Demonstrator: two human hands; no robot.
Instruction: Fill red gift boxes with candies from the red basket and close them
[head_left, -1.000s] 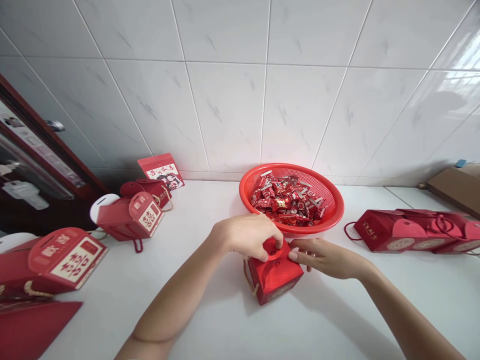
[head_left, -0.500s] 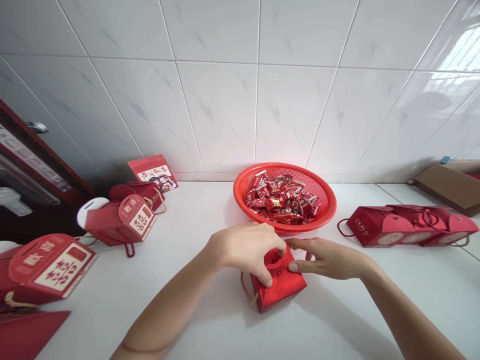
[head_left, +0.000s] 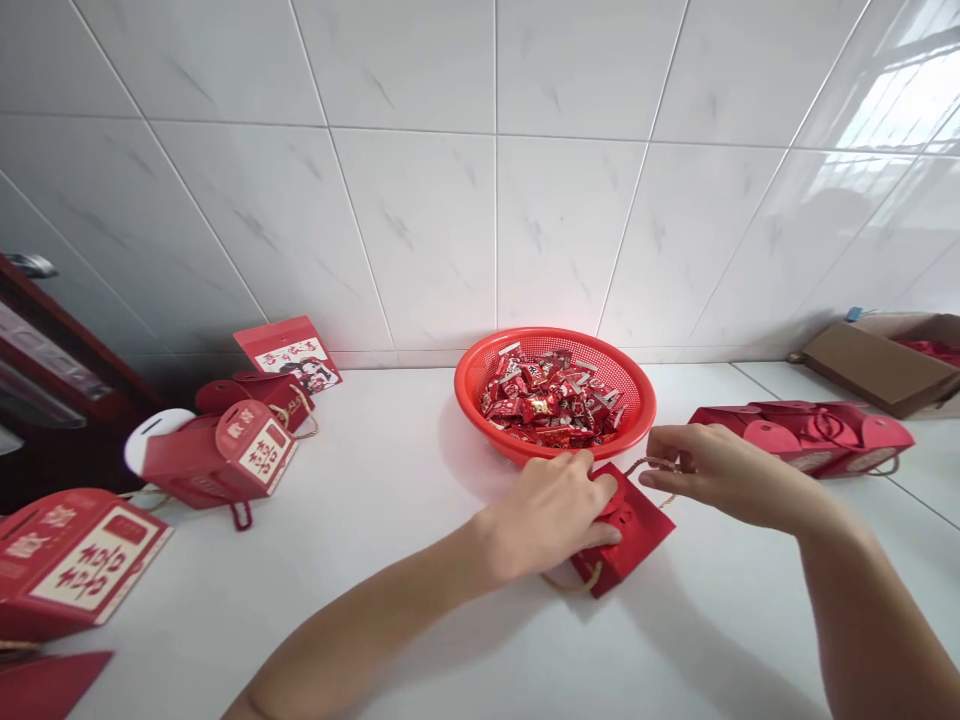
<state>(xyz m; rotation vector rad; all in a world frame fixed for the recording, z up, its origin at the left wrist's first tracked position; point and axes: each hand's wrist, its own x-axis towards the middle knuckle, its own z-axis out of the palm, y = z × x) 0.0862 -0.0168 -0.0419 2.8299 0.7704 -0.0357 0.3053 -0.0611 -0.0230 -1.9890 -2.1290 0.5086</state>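
A small red gift box (head_left: 631,535) sits on the white counter just in front of the candy basket. My left hand (head_left: 559,515) is closed over its top flaps, thumb on the near side, fingers on the far side. A twisted gold cord (head_left: 574,583) loops out at the box's left. At its right, my right hand (head_left: 701,465) pinches the other end of the cord (head_left: 651,464) between thumb and fingers. Behind the box stands the red plastic basket (head_left: 469,400), holding many red-wrapped candies (head_left: 551,400).
Several red gift boxes (head_left: 225,455) with handles stand at the left, one large box (head_left: 90,560) close by. A red printed card box (head_left: 292,355) leans near the wall. At the right are a row of red boxes (head_left: 817,435) and a brown cardboard carton (head_left: 870,365).
My right hand has left the box's top and moved right to grip the cord. The box has turned and shifted right, with my left hand still on its top.
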